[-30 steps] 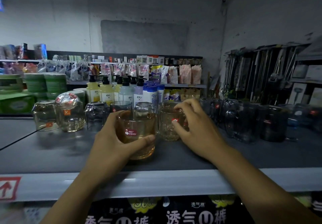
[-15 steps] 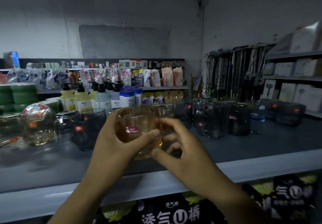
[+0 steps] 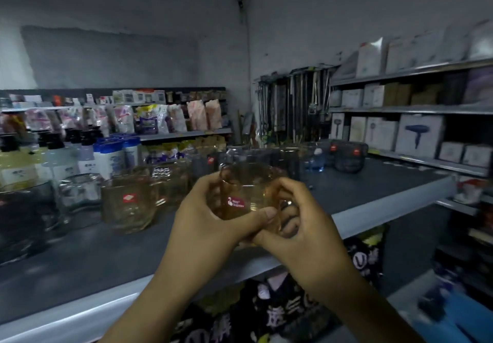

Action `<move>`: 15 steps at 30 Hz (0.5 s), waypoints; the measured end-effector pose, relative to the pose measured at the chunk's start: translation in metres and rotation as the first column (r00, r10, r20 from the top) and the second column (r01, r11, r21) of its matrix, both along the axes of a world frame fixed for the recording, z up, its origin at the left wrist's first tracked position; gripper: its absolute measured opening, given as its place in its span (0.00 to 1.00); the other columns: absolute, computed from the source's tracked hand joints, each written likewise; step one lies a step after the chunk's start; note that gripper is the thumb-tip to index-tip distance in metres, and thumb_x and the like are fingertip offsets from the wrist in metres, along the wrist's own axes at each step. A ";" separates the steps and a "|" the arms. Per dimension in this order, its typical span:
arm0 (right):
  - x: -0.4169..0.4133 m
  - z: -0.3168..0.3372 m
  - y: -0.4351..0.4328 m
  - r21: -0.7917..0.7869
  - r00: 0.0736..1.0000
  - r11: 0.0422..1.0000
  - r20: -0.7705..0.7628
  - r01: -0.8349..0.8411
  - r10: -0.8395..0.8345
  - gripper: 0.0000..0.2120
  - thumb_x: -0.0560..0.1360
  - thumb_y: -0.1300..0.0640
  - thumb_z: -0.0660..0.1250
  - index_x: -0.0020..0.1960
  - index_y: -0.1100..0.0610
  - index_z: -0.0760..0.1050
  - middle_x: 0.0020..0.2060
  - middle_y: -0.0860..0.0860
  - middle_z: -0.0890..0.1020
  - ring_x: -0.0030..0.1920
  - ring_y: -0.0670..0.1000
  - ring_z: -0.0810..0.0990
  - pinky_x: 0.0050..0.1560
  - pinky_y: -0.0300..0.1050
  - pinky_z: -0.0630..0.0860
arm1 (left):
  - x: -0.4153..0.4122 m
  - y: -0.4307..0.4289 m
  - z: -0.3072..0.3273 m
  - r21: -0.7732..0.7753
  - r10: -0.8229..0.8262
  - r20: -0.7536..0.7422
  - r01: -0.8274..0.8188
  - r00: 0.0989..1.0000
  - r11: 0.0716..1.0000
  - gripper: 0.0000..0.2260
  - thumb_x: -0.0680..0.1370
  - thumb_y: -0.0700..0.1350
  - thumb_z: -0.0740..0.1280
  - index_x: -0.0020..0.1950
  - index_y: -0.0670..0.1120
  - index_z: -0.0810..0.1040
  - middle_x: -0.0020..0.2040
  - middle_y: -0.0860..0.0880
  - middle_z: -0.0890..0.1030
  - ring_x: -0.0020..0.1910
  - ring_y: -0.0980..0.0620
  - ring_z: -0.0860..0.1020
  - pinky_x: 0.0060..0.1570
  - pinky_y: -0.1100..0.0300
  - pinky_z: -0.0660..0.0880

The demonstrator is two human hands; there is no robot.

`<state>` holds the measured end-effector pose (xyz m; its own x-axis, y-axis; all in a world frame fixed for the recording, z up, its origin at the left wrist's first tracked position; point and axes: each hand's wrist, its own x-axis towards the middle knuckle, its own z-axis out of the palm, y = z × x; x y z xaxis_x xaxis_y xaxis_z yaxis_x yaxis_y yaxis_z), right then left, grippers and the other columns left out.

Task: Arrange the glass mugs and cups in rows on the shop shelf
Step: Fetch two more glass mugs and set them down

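Amber glass cup (image 3: 246, 192), see-through, red sticker with white logo on its front, held up in the air over the front edge of the grey shelf (image 3: 106, 257), not resting on it. Left hand (image 3: 210, 217) wraps the cup's left side, thumb across the front below the sticker; right hand (image 3: 301, 222) clasps its right side and base. Both grasping the cup. Left of the cup on the shelf: another amber cup (image 3: 129, 204) with red sticker, then clear glasses (image 3: 77, 196). Behind the cup: a blurry row of dark glass mugs (image 3: 346, 154). Far left behind: pump bottles (image 3: 56, 155). Right of the cup: boxed goods rack (image 3: 418, 134). Dim room, grey wall.
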<state>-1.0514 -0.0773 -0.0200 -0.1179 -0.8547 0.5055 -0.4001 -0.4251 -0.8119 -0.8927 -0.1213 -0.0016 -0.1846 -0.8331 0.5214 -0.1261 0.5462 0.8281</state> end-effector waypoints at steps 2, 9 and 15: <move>-0.033 0.003 0.001 -0.016 0.999 0.999 -0.032 0.044 -0.045 0.28 0.64 0.41 0.76 0.55 0.25 0.64 0.52 0.25 0.76 0.45 0.36 0.79 0.40 0.32 0.75 | -0.034 -0.003 0.002 -0.001 -0.049 0.017 0.049 0.999 0.999 0.29 0.63 0.48 0.83 0.61 0.55 0.77 0.48 0.58 0.86 0.45 0.59 0.85 0.39 0.65 0.80; -0.159 0.007 -0.031 -0.046 0.990 0.996 -0.110 0.078 -0.083 0.34 0.62 0.41 0.79 0.63 0.35 0.67 0.55 0.35 0.81 0.50 0.38 0.82 0.51 0.42 0.81 | -0.152 -0.026 0.008 -0.112 0.019 0.133 -0.004 0.991 0.994 0.23 0.68 0.53 0.81 0.59 0.65 0.78 0.54 0.55 0.84 0.50 0.61 0.83 0.51 0.63 0.81; -0.235 0.017 -0.077 -0.003 0.992 1.000 -0.119 0.029 -0.029 0.36 0.59 0.40 0.81 0.63 0.38 0.68 0.52 0.35 0.80 0.52 0.39 0.81 0.55 0.48 0.81 | -0.208 -0.049 0.000 -0.081 0.092 0.143 -0.080 0.985 0.993 0.23 0.75 0.42 0.74 0.68 0.54 0.74 0.57 0.60 0.82 0.54 0.66 0.81 0.56 0.63 0.80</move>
